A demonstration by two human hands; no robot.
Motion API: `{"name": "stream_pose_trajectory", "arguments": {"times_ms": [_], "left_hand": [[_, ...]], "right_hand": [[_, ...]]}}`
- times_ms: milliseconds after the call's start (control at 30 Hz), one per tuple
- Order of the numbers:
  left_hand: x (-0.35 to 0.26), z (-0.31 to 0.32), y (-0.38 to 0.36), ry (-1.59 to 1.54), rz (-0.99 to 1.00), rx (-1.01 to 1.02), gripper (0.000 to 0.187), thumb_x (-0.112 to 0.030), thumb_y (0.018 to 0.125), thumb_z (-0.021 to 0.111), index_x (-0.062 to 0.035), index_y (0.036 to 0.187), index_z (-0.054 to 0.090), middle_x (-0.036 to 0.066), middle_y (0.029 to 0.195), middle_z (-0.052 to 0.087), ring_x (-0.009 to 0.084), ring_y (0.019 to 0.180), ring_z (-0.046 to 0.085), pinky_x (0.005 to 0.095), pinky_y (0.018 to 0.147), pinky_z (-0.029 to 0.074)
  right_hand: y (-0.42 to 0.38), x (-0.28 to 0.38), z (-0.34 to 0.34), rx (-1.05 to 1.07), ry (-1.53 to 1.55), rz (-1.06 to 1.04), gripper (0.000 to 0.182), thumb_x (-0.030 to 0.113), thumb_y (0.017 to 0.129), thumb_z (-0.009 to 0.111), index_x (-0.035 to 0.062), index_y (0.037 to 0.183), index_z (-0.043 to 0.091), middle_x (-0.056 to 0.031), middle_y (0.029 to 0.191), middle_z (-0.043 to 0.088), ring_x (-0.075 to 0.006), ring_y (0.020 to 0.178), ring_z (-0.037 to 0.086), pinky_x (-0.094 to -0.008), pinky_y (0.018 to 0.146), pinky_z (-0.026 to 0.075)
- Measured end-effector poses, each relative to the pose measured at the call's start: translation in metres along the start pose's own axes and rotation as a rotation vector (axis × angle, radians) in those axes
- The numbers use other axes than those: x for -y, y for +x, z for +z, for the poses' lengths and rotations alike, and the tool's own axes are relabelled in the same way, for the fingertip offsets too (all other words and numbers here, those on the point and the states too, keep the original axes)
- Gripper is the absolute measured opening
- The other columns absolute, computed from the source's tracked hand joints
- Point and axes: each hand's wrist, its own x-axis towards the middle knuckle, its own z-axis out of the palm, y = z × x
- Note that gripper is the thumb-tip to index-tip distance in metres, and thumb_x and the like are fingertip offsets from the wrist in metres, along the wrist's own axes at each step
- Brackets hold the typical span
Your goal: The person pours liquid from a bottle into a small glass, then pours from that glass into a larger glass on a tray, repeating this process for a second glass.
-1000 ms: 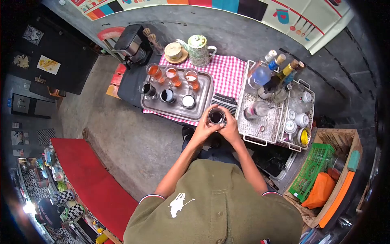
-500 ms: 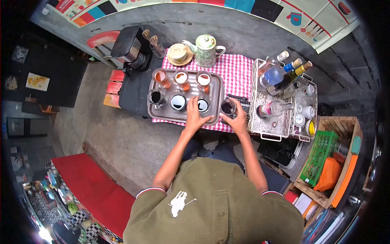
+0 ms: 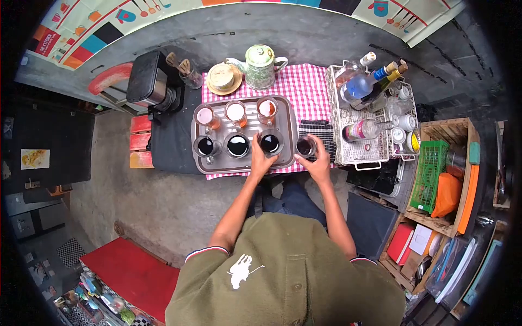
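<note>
Two level, unhurried motions are advised: my left hand (image 3: 263, 158) curves around the near-right glass (image 3: 269, 142) on the tray (image 3: 288, 117), closure not determinable, and my right hand (image 3: 318, 164) pinches the outer glass (image 3: 305, 146) just beside the tray.

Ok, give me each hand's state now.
Left hand: curved at a glass on the tray; grip cannot be told.
Right hand: closed around another glass, beside the tray.

We lose part of the glass (image 3: 305, 146) behind the fingers of the right grip (image 3: 319, 167). The top edge cuts our wall banner (image 3: 163, 13), the bottom our olive shirt (image 3: 272, 277). We cannot read the pink label (image 3: 356, 131).
</note>
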Motion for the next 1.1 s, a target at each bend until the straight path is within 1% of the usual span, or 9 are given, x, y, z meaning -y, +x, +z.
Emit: {"name": "stream_pose_trajectory", "arguments": {"times_ms": [300, 500, 567, 733, 800, 833, 967, 1067, 1100], "left_hand": [[0.004, 0.0, 0.0, -0.134, -0.082, -0.015, 0.107, -0.024, 0.062, 0.092, 0.001, 0.143, 0.027, 0.024, 0.135, 0.05, 0.0338, 0.127, 0.052, 0.0409, 0.109, 0.04], [0.001, 0.012, -0.013, -0.077, -0.099, -0.161, 0.104, -0.023, 0.061, 0.093, 0.0004, 0.14, 0.03, 0.022, 0.133, 0.051, 0.0322, 0.125, 0.054, 0.0404, 0.107, 0.041], [-0.006, 0.014, -0.018, -0.074, -0.114, -0.204, 0.103, -0.022, 0.06, 0.094, -0.0002, 0.138, 0.031, 0.02, 0.132, 0.051, 0.0307, 0.124, 0.053, 0.0395, 0.107, 0.041], [-0.033, 0.014, -0.028, -0.11, -0.088, -0.296, 0.104, -0.021, 0.058, 0.095, -0.0019, 0.137, 0.03, 0.018, 0.13, 0.051, 0.0287, 0.124, 0.053, 0.0389, 0.106, 0.042], [-0.051, 0.014, -0.029, -0.155, -0.09, -0.334, 0.104, -0.02, 0.058, 0.095, -0.0023, 0.137, 0.03, 0.018, 0.13, 0.051, 0.0279, 0.124, 0.053, 0.0391, 0.106, 0.042], [-0.051, 0.016, -0.029, -0.234, -0.085, -0.352, 0.108, -0.02, 0.057, 0.095, -0.0005, 0.14, 0.03, 0.021, 0.131, 0.05, 0.0313, 0.124, 0.053, 0.0408, 0.106, 0.043], [-0.079, 0.012, -0.03, -0.234, -0.073, -0.376, 0.112, -0.022, 0.054, 0.095, 0.0004, 0.144, 0.03, 0.02, 0.131, 0.048, 0.0327, 0.125, 0.051, 0.0414, 0.108, 0.042], [-0.099, 0.003, -0.029, -0.033, 0.039, -0.367, 0.109, -0.022, 0.052, 0.093, 0.0013, 0.142, 0.036, 0.021, 0.133, 0.046, 0.0356, 0.127, 0.048, 0.0435, 0.109, 0.041], [-0.106, 0.001, -0.029, -0.021, 0.051, -0.363, 0.106, -0.024, 0.051, 0.09, 0.0025, 0.141, 0.039, 0.018, 0.134, 0.044, 0.032, 0.126, 0.05, 0.0417, 0.109, 0.04]], "right_hand": [[0.017, -0.01, -0.001, 0.124, -0.023, 0.01, 0.067, 0.016, 0.075, 0.086, 0.0017, 0.131, 0.053, -0.0135, 0.114, 0.068, -0.0216, 0.104, 0.068, -0.0352, 0.086, 0.056], [0.031, -0.011, -0.006, 0.254, -0.004, 0.026, 0.071, 0.02, 0.073, 0.087, 0.0015, 0.132, 0.052, -0.015, 0.115, 0.067, -0.023, 0.107, 0.068, -0.0351, 0.09, 0.054], [0.037, -0.013, -0.01, 0.287, -0.031, -0.042, 0.072, 0.02, 0.073, 0.087, 0.0013, 0.132, 0.052, -0.0157, 0.115, 0.067, -0.023, 0.107, 0.067, -0.0356, 0.091, 0.054], [0.046, 0.007, -0.024, 0.426, 0.002, 0.003, 0.074, 0.021, 0.072, 0.087, 0.0017, 0.132, 0.049, -0.0149, 0.114, 0.067, -0.024, 0.109, 0.067, -0.0366, 0.094, 0.052], [0.048, 0.014, -0.025, 0.435, 0.033, -0.034, 0.071, 0.021, 0.071, 0.088, 0.0028, 0.128, 0.049, -0.0141, 0.111, 0.067, -0.0238, 0.109, 0.067, -0.0361, 0.095, 0.051], [0.05, 0.019, -0.027, 0.448, 0.036, -0.046, 0.071, 0.021, 0.071, 0.088, 0.0029, 0.127, 0.049, -0.0141, 0.111, 0.067, -0.0238, 0.109, 0.067, -0.0361, 0.095, 0.051], [0.057, 0.04, -0.031, 0.507, 0.015, -0.109, 0.071, 0.021, 0.068, 0.089, 0.0033, 0.124, 0.05, -0.0145, 0.112, 0.067, -0.0252, 0.109, 0.067, -0.0367, 0.095, 0.052], [0.061, 0.056, -0.034, 0.533, 0.028, -0.162, 0.071, 0.021, 0.066, 0.09, 0.0031, 0.124, 0.053, -0.0149, 0.113, 0.067, -0.0265, 0.109, 0.067, -0.037, 0.095, 0.052], [0.062, 0.061, -0.035, 0.537, 0.022, -0.184, 0.071, 0.022, 0.065, 0.09, 0.003, 0.124, 0.054, -0.0152, 0.114, 0.067, -0.0267, 0.109, 0.067, -0.0371, 0.095, 0.052]]}}
